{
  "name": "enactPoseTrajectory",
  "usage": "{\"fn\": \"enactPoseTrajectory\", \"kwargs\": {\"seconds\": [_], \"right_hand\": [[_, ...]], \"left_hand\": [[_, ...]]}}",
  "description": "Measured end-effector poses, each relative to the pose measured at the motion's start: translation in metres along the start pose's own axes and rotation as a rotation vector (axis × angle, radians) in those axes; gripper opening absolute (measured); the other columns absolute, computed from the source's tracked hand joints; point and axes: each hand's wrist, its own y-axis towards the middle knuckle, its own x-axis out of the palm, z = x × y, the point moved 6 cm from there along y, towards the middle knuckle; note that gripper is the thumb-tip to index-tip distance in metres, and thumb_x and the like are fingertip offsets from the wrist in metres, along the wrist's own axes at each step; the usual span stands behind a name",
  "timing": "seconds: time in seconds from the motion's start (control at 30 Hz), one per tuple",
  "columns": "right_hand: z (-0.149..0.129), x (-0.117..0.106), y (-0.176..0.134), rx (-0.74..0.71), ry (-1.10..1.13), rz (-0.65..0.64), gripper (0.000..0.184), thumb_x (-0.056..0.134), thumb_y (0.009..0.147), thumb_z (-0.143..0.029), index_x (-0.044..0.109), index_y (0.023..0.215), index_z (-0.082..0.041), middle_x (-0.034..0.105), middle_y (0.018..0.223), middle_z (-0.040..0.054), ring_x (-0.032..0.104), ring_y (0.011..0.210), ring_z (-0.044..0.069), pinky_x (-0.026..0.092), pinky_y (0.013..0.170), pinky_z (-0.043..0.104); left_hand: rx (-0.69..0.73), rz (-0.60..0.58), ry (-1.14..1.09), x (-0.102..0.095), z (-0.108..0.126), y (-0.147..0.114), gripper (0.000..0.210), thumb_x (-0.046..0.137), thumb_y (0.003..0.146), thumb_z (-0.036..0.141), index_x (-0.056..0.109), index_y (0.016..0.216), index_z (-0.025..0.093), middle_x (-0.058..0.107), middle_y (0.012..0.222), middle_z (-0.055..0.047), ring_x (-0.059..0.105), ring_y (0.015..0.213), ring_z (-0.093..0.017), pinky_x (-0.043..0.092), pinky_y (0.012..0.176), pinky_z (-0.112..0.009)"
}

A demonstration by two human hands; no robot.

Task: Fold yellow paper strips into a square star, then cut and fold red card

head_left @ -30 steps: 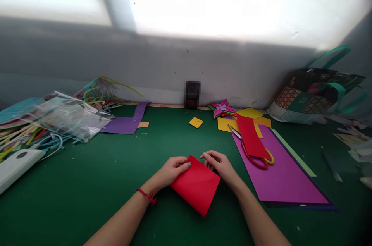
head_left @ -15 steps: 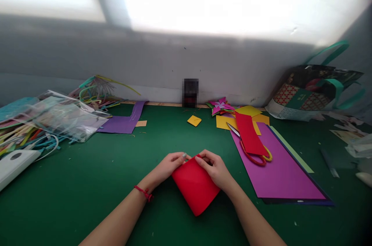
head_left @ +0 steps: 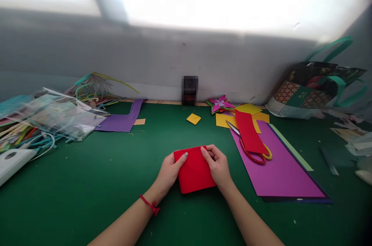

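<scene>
A red square of paper [head_left: 196, 172] is held between both hands, close above the green table. My left hand [head_left: 170, 170] grips its left edge, thumb on the front face and the other fingers mostly hidden behind. On the upper right corner, my right hand [head_left: 218, 166] pinches the paper with its thumb in front and fingers curled at the back. Beyond the hands lies a small folded yellow paper square [head_left: 193, 118]. To the right, a red paper strip [head_left: 250, 133] rests across the scissors [head_left: 252, 157], partly covering them, on a magenta sheet [head_left: 286, 172].
Yellow paper pieces [head_left: 222, 120] and pinwheel-like folded papers [head_left: 220, 104] lie at the back. Purple paper [head_left: 117, 122], a clear plastic bag [head_left: 78, 116] and a white device [head_left: 16, 162] are at left. A patterned bag [head_left: 302, 95] stands back right on the green table [head_left: 116, 168].
The red paper has been turned from a corner-down diamond to a nearly upright square. My left hand has shifted from its top corner to its left edge.
</scene>
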Motion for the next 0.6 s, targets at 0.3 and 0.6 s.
{"fn": "enactPoseTrajectory", "kwargs": {"seconds": [0.3,0.6], "right_hand": [[0.0000,0.0025,0.0000,0.047,0.062,-0.081,0.021,0.054,0.079,-0.041,0.053,0.074,-0.021,0.057,0.066,-0.0012,0.052,0.058,0.014,0.039,0.051,0.022],[-0.0044,-0.0010,0.0000,-0.021,-0.028,-0.054,0.019,0.053,0.080,-0.039,0.055,0.079,-0.021,0.058,0.074,0.0015,0.052,0.067,0.016,0.041,0.056,0.023]], "left_hand": [[0.055,-0.002,0.059,-0.0015,0.0043,-0.0017,0.033,0.055,0.077,0.042,0.057,0.095,0.014,0.064,0.082,-0.006,0.061,0.074,-0.020,0.050,0.065,-0.031],[0.094,-0.035,0.082,0.0023,0.0074,-0.0023,0.027,0.053,0.080,0.039,0.057,0.091,0.014,0.063,0.082,-0.006,0.059,0.075,-0.020,0.049,0.065,-0.030]]}}
